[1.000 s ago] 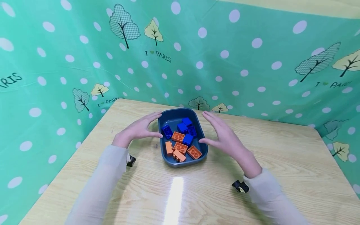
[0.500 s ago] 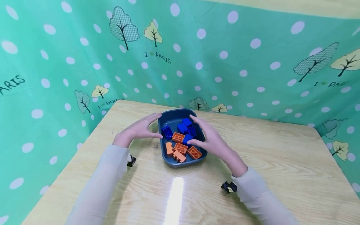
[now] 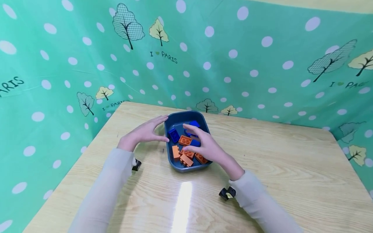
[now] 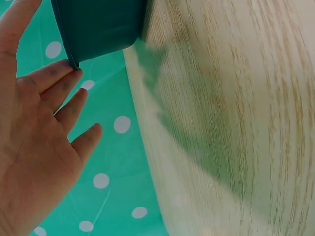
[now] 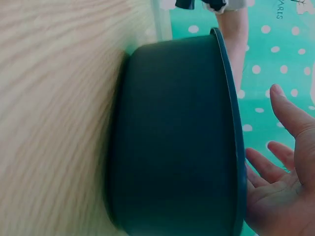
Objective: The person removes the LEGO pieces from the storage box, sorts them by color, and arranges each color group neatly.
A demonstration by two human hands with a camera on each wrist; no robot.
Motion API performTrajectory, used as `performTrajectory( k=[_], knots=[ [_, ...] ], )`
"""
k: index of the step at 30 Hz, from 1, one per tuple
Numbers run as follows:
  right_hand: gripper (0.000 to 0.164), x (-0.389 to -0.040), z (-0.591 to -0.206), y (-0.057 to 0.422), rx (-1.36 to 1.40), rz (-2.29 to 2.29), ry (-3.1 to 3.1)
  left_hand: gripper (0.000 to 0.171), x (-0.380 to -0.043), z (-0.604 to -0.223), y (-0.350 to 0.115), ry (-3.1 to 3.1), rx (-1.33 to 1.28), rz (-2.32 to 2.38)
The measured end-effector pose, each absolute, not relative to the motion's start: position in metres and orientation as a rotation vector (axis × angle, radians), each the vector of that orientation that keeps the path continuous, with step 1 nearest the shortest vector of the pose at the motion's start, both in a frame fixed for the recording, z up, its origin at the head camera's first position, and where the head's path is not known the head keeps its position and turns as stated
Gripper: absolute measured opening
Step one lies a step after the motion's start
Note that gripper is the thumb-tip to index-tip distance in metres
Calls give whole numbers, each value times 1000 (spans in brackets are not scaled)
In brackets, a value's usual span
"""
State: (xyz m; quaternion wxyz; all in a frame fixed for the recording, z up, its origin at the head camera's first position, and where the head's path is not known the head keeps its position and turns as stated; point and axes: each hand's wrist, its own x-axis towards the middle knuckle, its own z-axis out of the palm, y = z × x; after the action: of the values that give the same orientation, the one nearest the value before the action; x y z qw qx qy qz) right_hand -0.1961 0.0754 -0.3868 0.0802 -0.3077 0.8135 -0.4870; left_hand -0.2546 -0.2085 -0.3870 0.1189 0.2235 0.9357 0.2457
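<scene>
Sleeves (image 3: 100, 191): pale ones, both are coming in from the bottom, with a black gadget (image 3: 227, 193) sitting by the right cuff
Right hand (image 3: 205, 146): it's hovering over the bin (image 3: 183, 118), thumb and fingers standing well apart
Orange bricks (image 3: 176, 152): they're mostly lying bunched toward the bin's near end, some partly hiding under that hand
Left hand (image 3: 142, 132): thumb and fingers are standing apart here too, fingertips touching the bin's left rim
Blue bricks (image 3: 174, 135): one's lying by the left wall, others are sitting behind the right fingers, so can't really count them
Bin: dark blue, it's sitting upright on the wooden tabletop (image 3: 276, 155), pretty near the far edge
Cloth (image 3: 247, 82): green, it's hanging behind everything, showing pale dots, trees and PARIS lettering
</scene>
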Motion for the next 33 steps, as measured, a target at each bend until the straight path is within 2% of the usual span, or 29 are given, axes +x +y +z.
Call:
performTrajectory(
  k=[13, 24, 33],
  knots=[
    [64, -200, -399, 62, -739, -1523, 2124, 104, -257, -389, -206, 2721, 675, 740],
    [47, -202, -407, 48, -590, -1329, 2272, 103, -255, -388, -208, 2717, 649, 747],
    [36, -204, -409, 39, -613, -1187, 2400, 104, -256, -389, -208, 2717, 658, 740]
  ],
)
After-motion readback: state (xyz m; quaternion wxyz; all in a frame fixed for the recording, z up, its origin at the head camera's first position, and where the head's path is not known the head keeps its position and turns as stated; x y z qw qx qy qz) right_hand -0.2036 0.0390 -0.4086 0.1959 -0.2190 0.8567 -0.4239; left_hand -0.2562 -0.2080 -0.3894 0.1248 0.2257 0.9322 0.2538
